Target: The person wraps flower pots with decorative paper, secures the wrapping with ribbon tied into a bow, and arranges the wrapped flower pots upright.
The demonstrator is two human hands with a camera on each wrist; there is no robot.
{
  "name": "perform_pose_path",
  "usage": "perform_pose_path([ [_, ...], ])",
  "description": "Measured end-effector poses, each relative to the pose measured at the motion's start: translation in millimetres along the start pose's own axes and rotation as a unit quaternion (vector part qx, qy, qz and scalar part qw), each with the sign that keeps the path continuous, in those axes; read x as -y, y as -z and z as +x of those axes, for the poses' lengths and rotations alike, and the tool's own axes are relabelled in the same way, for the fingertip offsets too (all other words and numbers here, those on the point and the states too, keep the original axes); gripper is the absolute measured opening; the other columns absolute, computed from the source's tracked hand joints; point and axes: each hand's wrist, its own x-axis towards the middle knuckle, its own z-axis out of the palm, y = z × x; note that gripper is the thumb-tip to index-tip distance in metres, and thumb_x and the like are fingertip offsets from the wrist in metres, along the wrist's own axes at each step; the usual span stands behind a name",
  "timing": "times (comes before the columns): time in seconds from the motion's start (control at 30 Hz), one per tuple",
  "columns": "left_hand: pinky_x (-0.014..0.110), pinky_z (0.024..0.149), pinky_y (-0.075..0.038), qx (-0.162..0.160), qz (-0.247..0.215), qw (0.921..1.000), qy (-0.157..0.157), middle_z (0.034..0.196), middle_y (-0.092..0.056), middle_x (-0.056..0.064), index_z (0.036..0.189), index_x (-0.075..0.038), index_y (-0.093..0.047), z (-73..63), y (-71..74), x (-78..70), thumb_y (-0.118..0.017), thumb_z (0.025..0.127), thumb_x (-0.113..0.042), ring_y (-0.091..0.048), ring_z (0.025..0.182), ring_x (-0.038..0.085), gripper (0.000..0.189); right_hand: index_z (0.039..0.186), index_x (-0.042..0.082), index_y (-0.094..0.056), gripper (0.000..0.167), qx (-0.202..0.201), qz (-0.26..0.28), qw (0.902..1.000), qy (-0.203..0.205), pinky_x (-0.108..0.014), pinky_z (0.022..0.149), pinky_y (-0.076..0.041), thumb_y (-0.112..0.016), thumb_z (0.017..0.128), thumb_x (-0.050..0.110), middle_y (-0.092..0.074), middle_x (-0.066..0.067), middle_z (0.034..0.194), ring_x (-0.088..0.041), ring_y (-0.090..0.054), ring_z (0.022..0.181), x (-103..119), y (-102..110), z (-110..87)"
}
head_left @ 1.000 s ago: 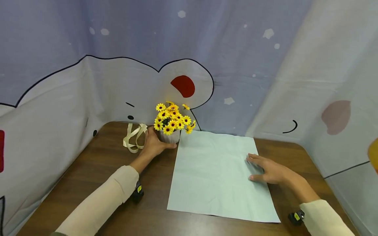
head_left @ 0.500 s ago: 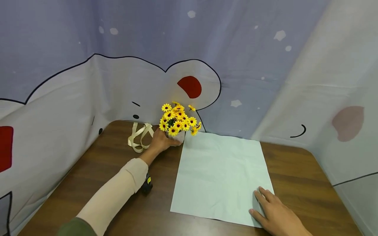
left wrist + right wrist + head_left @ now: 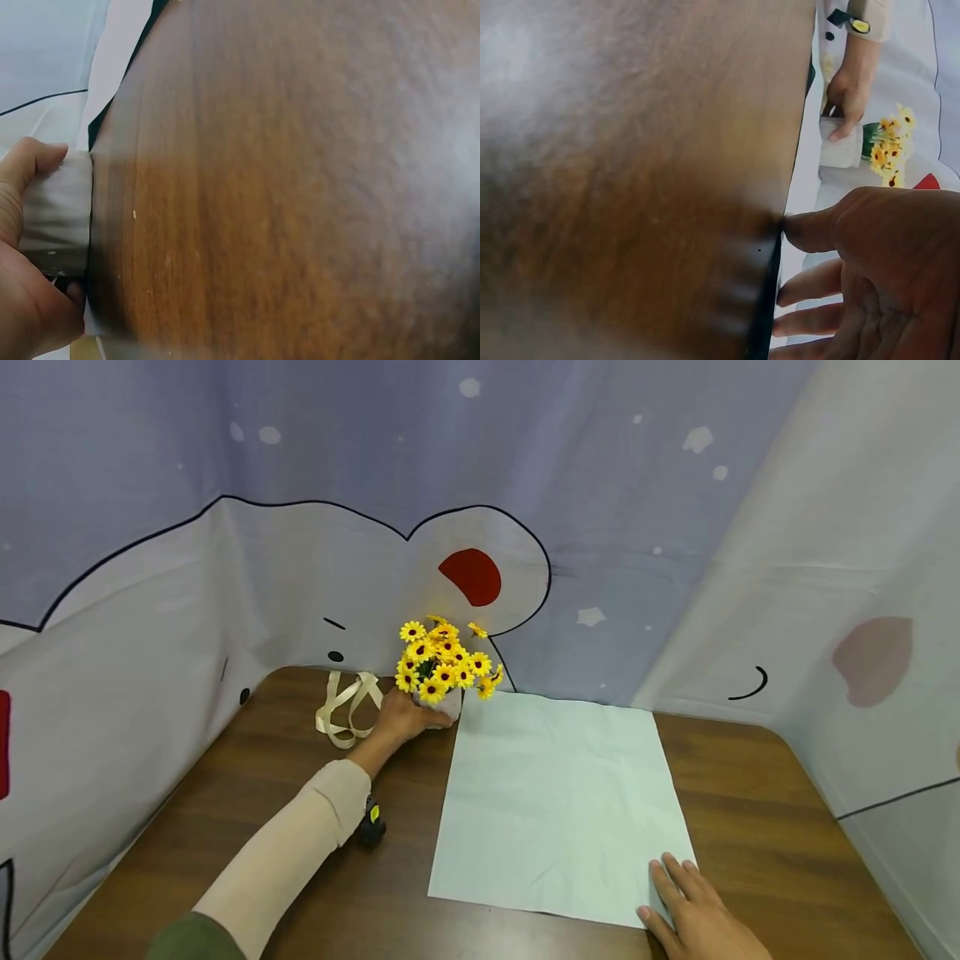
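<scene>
A white pot (image 3: 447, 705) of yellow daisy-like flowers (image 3: 444, 662) stands at the back of the wooden table, by the far left corner of a pale mint paper sheet (image 3: 562, 802). My left hand (image 3: 403, 718) grips this pot from its left side; in the left wrist view the thumb lies along the pot wall. At the sheet's near right corner, my right hand (image 3: 701, 917) rests with fingers spread and nearly straight. Its thumb and fingertips meet the paper in the right wrist view, where the sheet's dark underside shows at the edge.
A cream ribbon (image 3: 324, 720) lies in loose loops left of the pot. Behind the table (image 3: 247, 827) hangs a printed curtain (image 3: 637, 568), close to its back edge. A wrist camera (image 3: 371, 825) sits under my left cuff.
My right hand has slid from the middle of the paper's right edge down to its near corner. The left hand has closed round the pot, which stays about where it was.
</scene>
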Motion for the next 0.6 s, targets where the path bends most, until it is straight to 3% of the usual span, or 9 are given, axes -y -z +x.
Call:
perform_pose_path([
  [0.17, 0.057, 0.124, -0.051, -0.015, -0.016, 0.9997, 0.006, 0.158, -0.063, 0.022, 0.162, -0.005, -0.051, -8.0, 3.8, -5.5, -0.107, 0.072, -0.035, -0.062, 0.144, 0.043, 0.11, 0.155, -0.017, -0.054, 0.073, 0.007, 0.005, 1.0, 0.0, -0.082, 0.115, -0.045, -0.073, 0.11, 0.037, -0.045, -0.047, 0.165, -0.075, -0.041, 0.15, 3.2, 2.9, -0.4],
  [0.27, 0.057, 0.127, -0.048, -0.013, -0.037, 0.9991, 0.018, 0.161, -0.061, 0.023, 0.163, -0.004, -0.051, -18.3, 9.2, -18.1, -0.105, 0.075, -0.03, -0.06, 0.148, 0.044, 0.106, 0.154, -0.018, -0.055, 0.073, 0.005, 0.006, 1.0, 0.004, -0.082, 0.115, -0.045, -0.075, 0.109, 0.036, -0.046, -0.047, 0.163, -0.075, -0.042, 0.149, 3.5, 2.8, 0.3],
  [0.47, 0.057, 0.129, -0.046, -0.012, -0.036, 0.9993, -0.007, 0.163, -0.058, 0.021, 0.166, -0.007, -0.046, -32.0, 12.8, -42.5, -0.102, 0.081, -0.028, -0.058, 0.149, 0.041, 0.104, 0.151, -0.019, -0.056, 0.073, -0.012, 0.006, 0.9997, 0.023, -0.082, 0.115, -0.044, -0.076, 0.108, 0.035, -0.048, -0.048, 0.161, -0.076, -0.044, 0.147, -4.6, -5.5, 3.8],
  [0.53, 0.056, 0.129, -0.045, -0.012, -0.037, 0.9992, -0.014, 0.163, -0.059, 0.019, 0.166, -0.009, -0.047, -34.9, 10.0, -50.3, -0.103, 0.08, -0.03, -0.057, 0.15, 0.04, 0.105, 0.149, -0.019, -0.059, 0.074, -0.035, 0.02, 0.9988, 0.029, -0.063, 0.138, -0.03, -0.079, 0.105, 0.036, -0.051, -0.047, 0.159, -0.075, -0.047, 0.145, -9.8, -12.4, 5.1],
  [0.6, 0.055, 0.128, -0.047, -0.012, -0.039, 0.999, -0.017, 0.161, -0.061, 0.017, 0.164, -0.01, -0.049, -37.2, 5.3, -57.8, -0.104, 0.078, -0.029, -0.059, 0.148, 0.039, 0.104, 0.149, -0.019, -0.059, 0.073, -0.046, 0.014, 0.9981, 0.039, -0.061, 0.139, -0.029, -0.079, 0.106, 0.036, -0.052, -0.048, 0.158, -0.074, -0.048, 0.145, -13.6, -17.2, 6.1],
])
